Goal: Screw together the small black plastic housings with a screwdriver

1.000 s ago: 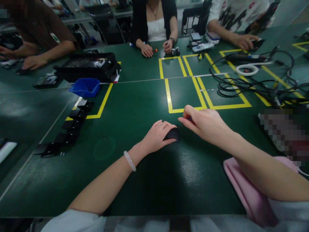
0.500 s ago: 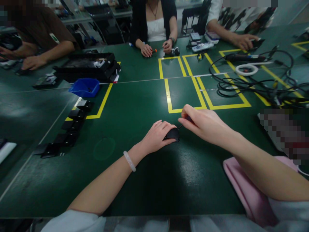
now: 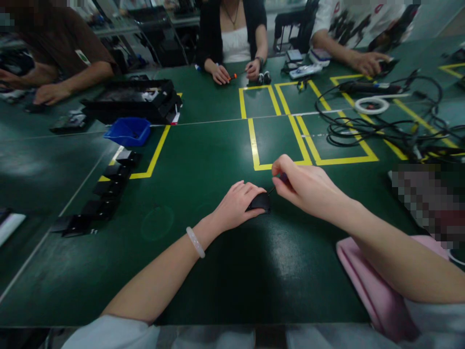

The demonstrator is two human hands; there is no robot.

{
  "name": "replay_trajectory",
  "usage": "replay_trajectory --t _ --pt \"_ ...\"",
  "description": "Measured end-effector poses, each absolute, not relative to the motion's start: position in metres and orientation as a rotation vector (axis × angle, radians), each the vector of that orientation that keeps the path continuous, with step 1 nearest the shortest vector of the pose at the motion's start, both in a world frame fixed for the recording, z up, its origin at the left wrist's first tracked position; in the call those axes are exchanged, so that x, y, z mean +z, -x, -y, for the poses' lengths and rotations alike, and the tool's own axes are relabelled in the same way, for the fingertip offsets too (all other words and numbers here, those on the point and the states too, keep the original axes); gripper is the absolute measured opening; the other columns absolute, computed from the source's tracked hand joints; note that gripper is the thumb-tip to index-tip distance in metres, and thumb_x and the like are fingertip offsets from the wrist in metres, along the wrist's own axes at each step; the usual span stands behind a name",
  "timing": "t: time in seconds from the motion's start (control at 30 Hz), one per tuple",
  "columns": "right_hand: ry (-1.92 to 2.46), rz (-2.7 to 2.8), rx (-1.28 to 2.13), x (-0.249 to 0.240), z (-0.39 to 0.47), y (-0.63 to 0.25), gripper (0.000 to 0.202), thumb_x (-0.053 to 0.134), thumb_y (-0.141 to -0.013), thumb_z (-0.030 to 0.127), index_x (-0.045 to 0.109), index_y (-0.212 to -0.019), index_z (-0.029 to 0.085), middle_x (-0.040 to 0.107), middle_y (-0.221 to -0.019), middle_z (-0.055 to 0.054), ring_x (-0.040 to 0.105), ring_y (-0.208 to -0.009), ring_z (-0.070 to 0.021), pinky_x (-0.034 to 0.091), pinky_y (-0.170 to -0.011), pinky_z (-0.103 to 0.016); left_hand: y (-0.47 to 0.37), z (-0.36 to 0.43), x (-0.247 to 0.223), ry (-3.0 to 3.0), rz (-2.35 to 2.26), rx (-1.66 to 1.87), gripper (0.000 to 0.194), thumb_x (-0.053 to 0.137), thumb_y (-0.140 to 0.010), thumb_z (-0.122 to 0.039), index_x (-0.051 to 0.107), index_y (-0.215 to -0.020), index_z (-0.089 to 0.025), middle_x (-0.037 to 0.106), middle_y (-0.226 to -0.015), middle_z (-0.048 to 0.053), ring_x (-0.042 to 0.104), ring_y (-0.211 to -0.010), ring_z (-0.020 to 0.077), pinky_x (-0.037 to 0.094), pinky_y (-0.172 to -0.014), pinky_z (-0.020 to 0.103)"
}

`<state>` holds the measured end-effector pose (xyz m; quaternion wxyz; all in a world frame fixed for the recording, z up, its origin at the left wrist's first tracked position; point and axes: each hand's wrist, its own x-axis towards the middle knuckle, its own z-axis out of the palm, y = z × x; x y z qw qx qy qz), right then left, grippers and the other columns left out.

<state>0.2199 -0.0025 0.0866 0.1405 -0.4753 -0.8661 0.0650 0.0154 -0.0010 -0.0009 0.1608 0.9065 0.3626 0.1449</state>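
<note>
My left hand (image 3: pixel 238 203) is closed around a small black part (image 3: pixel 259 202) on the green table (image 3: pixel 225 276), fingers over its top and thumb along its near side. The part's full shape is hidden under the fingers. Just to its right, my right hand (image 3: pixel 300 182) pinches a screwdriver (image 3: pixel 285 178). Most of its dark handle is covered by the fingers, and its thin shaft slants down to the right end of the black part. Whether the tip sits in a screw is too small to tell.
Several black pieces (image 3: pixel 111 190) stand in a row at left, below a blue bin (image 3: pixel 129 132) and a black tray (image 3: pixel 134 104). Black cables (image 3: pixel 348 131) lie coiled at right. A pink cloth (image 3: pixel 366 276) is under my right forearm. Three people work across the table.
My right hand has shifted slightly to the right and up, its fingers turned a little around the screwdriver. My left hand keeps holding the black part in place.
</note>
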Motion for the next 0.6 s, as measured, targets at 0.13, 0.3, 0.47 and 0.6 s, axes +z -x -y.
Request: replay_trajectory --t 0.13,0.3,0.47,0.6 --pt "1.353 2.540 0.204 0.0893 0.0033 -0.2199 0.015 0.042 -0.093 0.032 0.048 -0.092 0.019 0.061 -0.071 0.000 0.057 -0.060 -0.0151 0.030 -0.053 -0.025 -0.0150 0.0009 -0.0019 -2.594 -1.039 0.424 0.041 0.055 -0.088 -0.044 0.047 -0.120 -0.021 0.056 -0.116 0.006 0.051 -0.114 0.0227 0.028 -0.111 0.046" --pt "1.375 2.562 0.199 0.0883 0.0031 -0.2191 0.021 0.039 -0.095 0.036 0.049 -0.094 0.018 0.061 -0.068 0.000 0.057 -0.057 -0.0161 0.029 -0.052 -0.025 -0.0145 0.0011 -0.0018 -2.593 -1.037 0.411 0.042 0.055 -0.088 -0.044 0.046 -0.122 -0.021 0.056 -0.116 0.006 0.051 -0.114 0.0224 0.027 -0.111 0.046" --pt "1.345 2.526 0.201 0.0870 0.0037 -0.2190 0.013 0.041 -0.092 0.027 0.047 -0.098 0.017 0.061 -0.070 0.000 0.057 -0.057 -0.0147 0.029 -0.051 -0.025 -0.0152 0.0014 -0.0003 -2.589 -1.040 0.412 0.041 0.055 -0.088 -0.044 0.047 -0.121 -0.021 0.056 -0.116 0.006 0.051 -0.114 0.0224 0.028 -0.111 0.046" --pt "1.330 2.534 0.218 0.0889 0.0040 -0.2192 0.011 0.042 -0.091 0.027 0.048 -0.095 0.018 0.061 -0.071 0.000 0.057 -0.059 -0.0145 0.030 -0.053 -0.025 -0.0155 0.0009 -0.0007 -2.587 -1.042 0.427 0.041 0.056 -0.087 -0.043 0.047 -0.120 -0.020 0.056 -0.115 0.006 0.051 -0.113 0.0225 0.028 -0.111 0.047"
